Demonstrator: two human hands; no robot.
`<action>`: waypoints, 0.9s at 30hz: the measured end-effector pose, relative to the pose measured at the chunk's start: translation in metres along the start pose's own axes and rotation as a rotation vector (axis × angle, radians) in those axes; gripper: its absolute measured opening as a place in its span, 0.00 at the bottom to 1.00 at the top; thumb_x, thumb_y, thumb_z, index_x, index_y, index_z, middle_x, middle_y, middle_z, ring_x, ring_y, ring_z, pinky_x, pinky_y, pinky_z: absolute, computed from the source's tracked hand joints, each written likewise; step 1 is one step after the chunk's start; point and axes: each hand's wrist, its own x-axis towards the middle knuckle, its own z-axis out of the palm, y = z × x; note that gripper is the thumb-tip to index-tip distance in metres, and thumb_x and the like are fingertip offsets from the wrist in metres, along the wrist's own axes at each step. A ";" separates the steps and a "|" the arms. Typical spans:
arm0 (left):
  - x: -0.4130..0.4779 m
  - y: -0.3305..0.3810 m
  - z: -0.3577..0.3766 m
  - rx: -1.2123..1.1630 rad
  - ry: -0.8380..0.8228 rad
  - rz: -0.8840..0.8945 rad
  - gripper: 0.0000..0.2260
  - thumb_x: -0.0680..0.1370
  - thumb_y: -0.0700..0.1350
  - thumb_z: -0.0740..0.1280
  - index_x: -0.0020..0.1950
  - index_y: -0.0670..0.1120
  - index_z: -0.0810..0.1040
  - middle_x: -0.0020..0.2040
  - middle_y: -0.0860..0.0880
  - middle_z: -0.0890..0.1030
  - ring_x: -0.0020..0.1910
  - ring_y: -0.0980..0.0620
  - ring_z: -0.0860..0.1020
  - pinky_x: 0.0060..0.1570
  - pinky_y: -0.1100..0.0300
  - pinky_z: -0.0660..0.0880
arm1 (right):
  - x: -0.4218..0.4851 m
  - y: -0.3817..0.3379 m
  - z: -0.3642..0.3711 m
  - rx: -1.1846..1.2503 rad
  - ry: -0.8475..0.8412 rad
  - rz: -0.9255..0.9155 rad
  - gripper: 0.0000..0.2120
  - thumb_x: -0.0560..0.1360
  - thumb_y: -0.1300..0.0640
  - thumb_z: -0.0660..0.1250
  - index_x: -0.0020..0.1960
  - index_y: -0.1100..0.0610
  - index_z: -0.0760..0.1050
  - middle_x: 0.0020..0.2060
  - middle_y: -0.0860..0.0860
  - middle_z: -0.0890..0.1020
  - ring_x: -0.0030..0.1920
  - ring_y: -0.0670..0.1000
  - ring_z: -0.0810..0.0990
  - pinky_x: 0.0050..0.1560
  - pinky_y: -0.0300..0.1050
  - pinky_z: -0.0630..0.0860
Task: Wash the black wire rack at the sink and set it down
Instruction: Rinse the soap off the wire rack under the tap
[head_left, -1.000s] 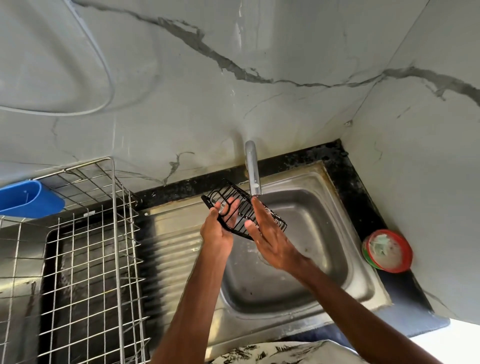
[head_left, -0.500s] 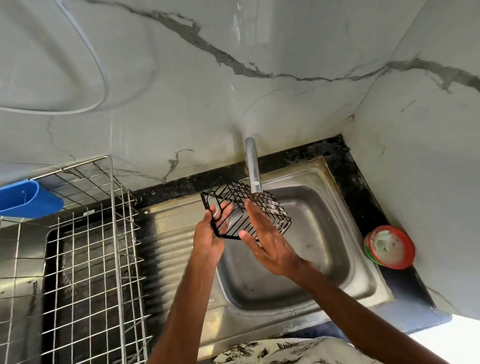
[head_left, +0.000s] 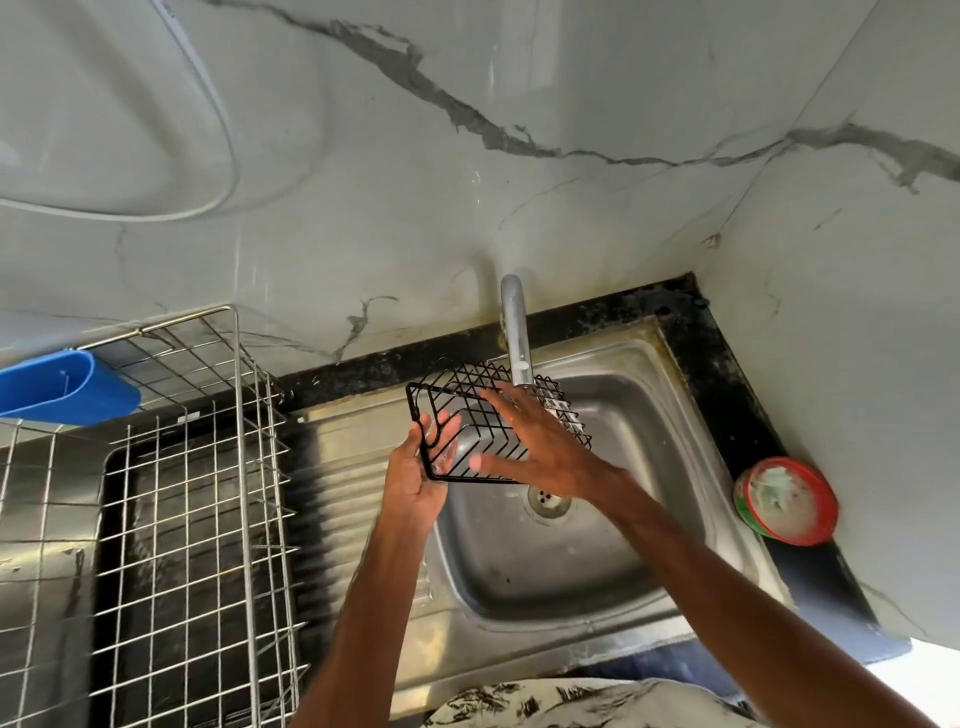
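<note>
rack (head_left: 470, 415) of black wire hangs tilted over the sink (head_left: 670, 395), its far end just under the tap (head_left: 517, 332). my left hand (head_left: 415, 483) grips its left edge, thumb in front, fingers behind the frame. my right hand (head_left: 545, 452) lies flat on the wires, fingers straight and spread, holding nothing. a silver dish rack (head_left: 239, 467) with a blue holder (head_left: 62, 387) stands to the left, and a red-rimmed tub (head_left: 787, 501) sits on the counter to the right.

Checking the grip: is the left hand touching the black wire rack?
Touching. Head view: the left hand grips the black wire rack at its corner, fingers behind the wires.
</note>
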 end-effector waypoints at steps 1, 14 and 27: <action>0.000 0.001 -0.003 0.006 -0.005 -0.003 0.12 0.87 0.44 0.58 0.53 0.43 0.79 0.47 0.44 0.89 0.46 0.49 0.88 0.56 0.53 0.79 | -0.002 0.001 -0.005 -0.033 -0.004 -0.047 0.51 0.67 0.24 0.66 0.81 0.39 0.47 0.81 0.48 0.48 0.80 0.51 0.48 0.75 0.58 0.52; 0.000 0.006 0.022 0.664 0.001 0.046 0.13 0.86 0.48 0.64 0.45 0.42 0.78 0.54 0.38 0.84 0.47 0.45 0.85 0.44 0.54 0.81 | 0.021 0.041 -0.024 0.064 0.113 -0.064 0.32 0.68 0.53 0.81 0.69 0.54 0.75 0.62 0.51 0.77 0.61 0.39 0.74 0.63 0.40 0.74; 0.027 0.020 0.055 1.367 0.091 -0.025 0.35 0.67 0.59 0.82 0.64 0.38 0.79 0.47 0.41 0.85 0.40 0.46 0.86 0.43 0.48 0.85 | 0.007 0.037 -0.017 -0.117 0.211 -0.093 0.31 0.66 0.63 0.76 0.65 0.45 0.74 0.62 0.46 0.76 0.64 0.45 0.71 0.64 0.51 0.74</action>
